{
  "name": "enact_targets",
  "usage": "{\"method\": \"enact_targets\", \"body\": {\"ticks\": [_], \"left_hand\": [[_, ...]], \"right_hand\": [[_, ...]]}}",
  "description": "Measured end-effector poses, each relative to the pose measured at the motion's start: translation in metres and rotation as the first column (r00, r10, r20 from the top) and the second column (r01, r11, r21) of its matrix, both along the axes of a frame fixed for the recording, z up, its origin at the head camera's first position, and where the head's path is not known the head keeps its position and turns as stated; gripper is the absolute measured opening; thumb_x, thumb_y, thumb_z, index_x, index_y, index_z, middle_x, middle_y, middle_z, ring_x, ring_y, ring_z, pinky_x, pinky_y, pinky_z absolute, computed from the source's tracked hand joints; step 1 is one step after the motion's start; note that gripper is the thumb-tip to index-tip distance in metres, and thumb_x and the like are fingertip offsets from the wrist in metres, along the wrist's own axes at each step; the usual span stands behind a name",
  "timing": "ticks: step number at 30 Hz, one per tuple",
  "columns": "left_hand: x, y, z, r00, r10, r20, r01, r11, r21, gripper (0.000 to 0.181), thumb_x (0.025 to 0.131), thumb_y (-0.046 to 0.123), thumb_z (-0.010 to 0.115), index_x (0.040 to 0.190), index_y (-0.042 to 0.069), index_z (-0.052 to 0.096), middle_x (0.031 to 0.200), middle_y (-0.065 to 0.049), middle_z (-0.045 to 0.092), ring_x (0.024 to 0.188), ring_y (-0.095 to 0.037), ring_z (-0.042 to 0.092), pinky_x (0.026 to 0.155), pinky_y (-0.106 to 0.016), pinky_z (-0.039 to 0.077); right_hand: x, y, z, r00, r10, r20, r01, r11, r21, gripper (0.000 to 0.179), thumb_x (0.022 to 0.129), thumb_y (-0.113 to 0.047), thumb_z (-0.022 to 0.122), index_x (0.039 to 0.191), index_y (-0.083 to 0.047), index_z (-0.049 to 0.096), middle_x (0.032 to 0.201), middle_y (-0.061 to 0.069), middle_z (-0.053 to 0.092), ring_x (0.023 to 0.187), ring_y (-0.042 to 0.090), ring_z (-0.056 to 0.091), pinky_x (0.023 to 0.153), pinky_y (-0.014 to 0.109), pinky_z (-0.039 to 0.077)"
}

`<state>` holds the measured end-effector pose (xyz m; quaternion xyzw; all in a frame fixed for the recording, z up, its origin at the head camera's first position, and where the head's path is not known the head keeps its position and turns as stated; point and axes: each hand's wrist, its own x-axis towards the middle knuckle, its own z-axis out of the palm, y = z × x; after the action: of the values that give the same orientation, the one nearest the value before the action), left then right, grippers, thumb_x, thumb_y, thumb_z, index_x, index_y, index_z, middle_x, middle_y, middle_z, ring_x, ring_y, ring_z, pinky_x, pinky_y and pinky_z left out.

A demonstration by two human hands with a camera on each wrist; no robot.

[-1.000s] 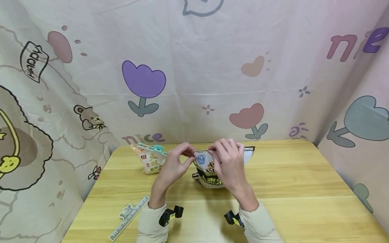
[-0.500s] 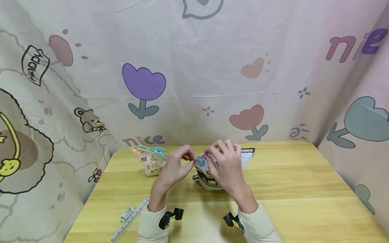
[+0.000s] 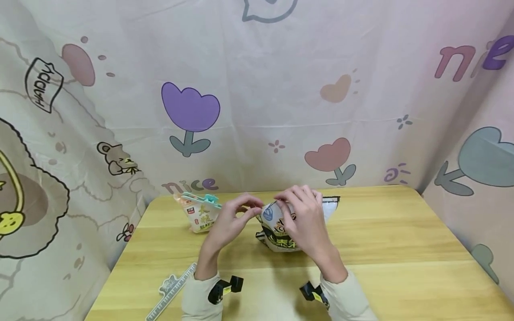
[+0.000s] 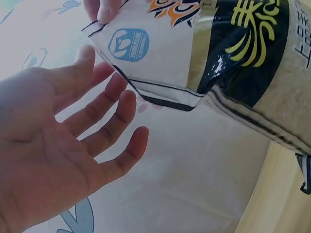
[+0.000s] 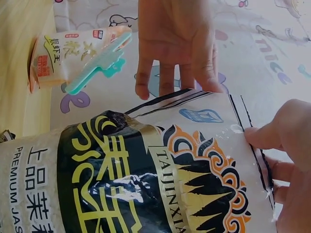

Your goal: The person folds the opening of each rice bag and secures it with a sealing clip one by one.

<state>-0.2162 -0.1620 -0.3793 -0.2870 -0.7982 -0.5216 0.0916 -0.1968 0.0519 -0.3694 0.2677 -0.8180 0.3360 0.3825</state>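
Observation:
A bag of jasmine rice (image 3: 277, 229) stands on the table, its white top raised between the hands. My right hand (image 3: 307, 223) pinches the top edge, thumb on the printed front and fingers behind; the right wrist view shows this thumb (image 5: 265, 138) at the black-lined seam. My left hand (image 3: 230, 223) is at the bag's left upper side. In the left wrist view its fingers (image 4: 124, 109) are spread and loosely bent, with the thumb tip right at the side edge and the index finger partly hidden behind the bag. The folded side gusset (image 4: 167, 94) shows below it.
A small shrimp packet (image 3: 196, 218) with a teal bag clip (image 3: 209, 199) across its top stands behind the left hand. A grey bag clip (image 3: 170, 292) lies at the table's front left. A patterned curtain (image 3: 257, 111) rises behind the wooden table (image 3: 401, 249).
My left hand has shifted slightly right and its pinch on the bag's corner has loosened. The right fingertips have moved a little, and more of the bag's front shows between the hands.

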Motion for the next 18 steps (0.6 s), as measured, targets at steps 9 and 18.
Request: {"method": "enact_targets", "body": {"ticks": [9,18], "left_hand": [[-0.003,0.012,-0.002,0.997,0.033,-0.068,-0.032,0.999,0.011,0.006,0.095,0.013,0.074,0.101,0.011,0.073,0.095,0.005,0.069,0.087,-0.013,0.065,0.082,-0.038,0.056],[-0.003,0.022,-0.005,0.987,0.084,-0.14,-0.086,0.996,-0.013,0.007,0.096,0.01,0.073,0.09,0.011,0.068,0.087,0.004,0.064,0.083,-0.013,0.062,0.076,-0.034,0.055]], "right_hand": [[-0.002,0.004,0.001,1.0,0.028,-0.001,-0.028,0.999,-0.045,0.006,0.094,-0.007,0.072,0.099,-0.009,0.073,0.094,-0.001,0.072,0.088,0.018,0.056,0.089,0.045,0.033],[0.001,0.006,0.004,1.0,0.013,0.007,-0.013,1.0,0.011,0.011,0.089,-0.019,0.08,0.095,-0.013,0.073,0.094,-0.003,0.07,0.088,0.018,0.054,0.087,0.046,0.034]]}}
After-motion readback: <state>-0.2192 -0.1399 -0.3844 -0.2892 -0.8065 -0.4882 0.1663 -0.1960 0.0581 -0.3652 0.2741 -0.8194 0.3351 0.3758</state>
